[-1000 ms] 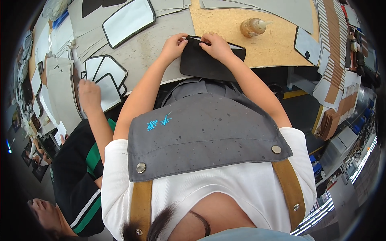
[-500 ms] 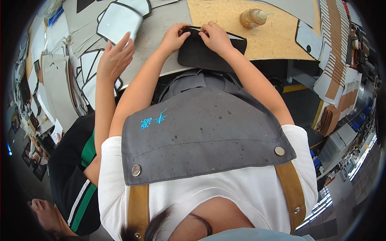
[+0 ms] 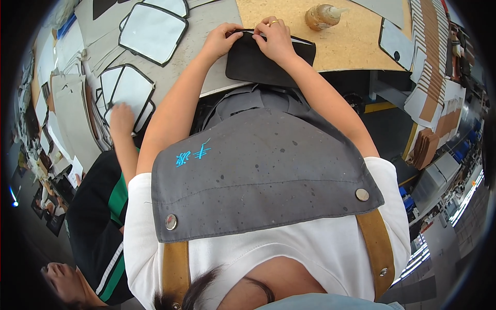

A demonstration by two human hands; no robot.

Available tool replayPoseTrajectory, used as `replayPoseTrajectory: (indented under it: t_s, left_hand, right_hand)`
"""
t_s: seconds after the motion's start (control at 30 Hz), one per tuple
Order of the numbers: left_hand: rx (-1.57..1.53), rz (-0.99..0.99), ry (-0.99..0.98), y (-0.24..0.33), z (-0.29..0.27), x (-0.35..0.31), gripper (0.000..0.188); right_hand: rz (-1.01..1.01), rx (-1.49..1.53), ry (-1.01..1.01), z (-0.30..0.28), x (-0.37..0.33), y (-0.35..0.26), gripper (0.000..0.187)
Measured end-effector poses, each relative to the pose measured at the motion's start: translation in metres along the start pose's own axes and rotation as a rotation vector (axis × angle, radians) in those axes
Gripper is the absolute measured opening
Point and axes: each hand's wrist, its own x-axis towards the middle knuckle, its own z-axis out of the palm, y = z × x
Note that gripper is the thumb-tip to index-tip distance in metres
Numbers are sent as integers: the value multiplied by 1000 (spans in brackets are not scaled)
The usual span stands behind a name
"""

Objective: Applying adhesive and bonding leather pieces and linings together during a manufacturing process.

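Note:
A flat black panel [image 3: 261,66] with a white strip showing along its far edge lies at the table's front edge, hanging slightly over it. My left hand [image 3: 222,40] pinches the panel's far left corner between thumb and fingers. Close beside it, my right hand [image 3: 272,40], with a ring on one finger, pinches the same far edge nearer its middle. Part of that edge is hidden under my fingers. Its underside is out of sight.
White panels with black borders [image 3: 153,33] lie at the left, with more [image 3: 126,88] nearer a co-worker's hand [image 3: 122,120]. A bottle of amber liquid [image 3: 323,18] stands on the tan board [image 3: 356,51]. Brown strips [image 3: 434,77] are stacked at the right.
The co-worker's hand has drawn back from the upper white panels toward the lower ones and is blurred. Both my hands stay on the black panel's far edge with only slight finger movement.

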Motion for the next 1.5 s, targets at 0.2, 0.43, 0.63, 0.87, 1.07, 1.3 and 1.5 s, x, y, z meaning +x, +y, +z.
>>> replayPoseTrajectory:
  t_s: [0.2,0.43,0.63,0.87,1.07,1.3,1.5]
  left_hand:
    - [99,11,-47,0,-2,7,22]
    - [489,165,-53,10,3,8,26]
    - [469,172,-54,-1,5,15,22]
    - [488,204,-55,-3,4,21,20]
    - [382,209,-167,7,-10,21,22]
    - [213,68,-186,4,-17,17,19]
    - [239,71,-162,-3,-15,17,18]
  right_hand:
    - [18,-18,-11,7,-1,4,7]
    - [35,-46,-42,8,0,5,4]
    - [31,-58,-61,7,0,4,6]
    - [98,-129,11,-19,-11,15,20]
    - [105,-135,-56,-34,-25,36,23]
    - [50,-35,-112,-35,-18,49,14]
    - [-13,39,-81,-34,-18,53,10]
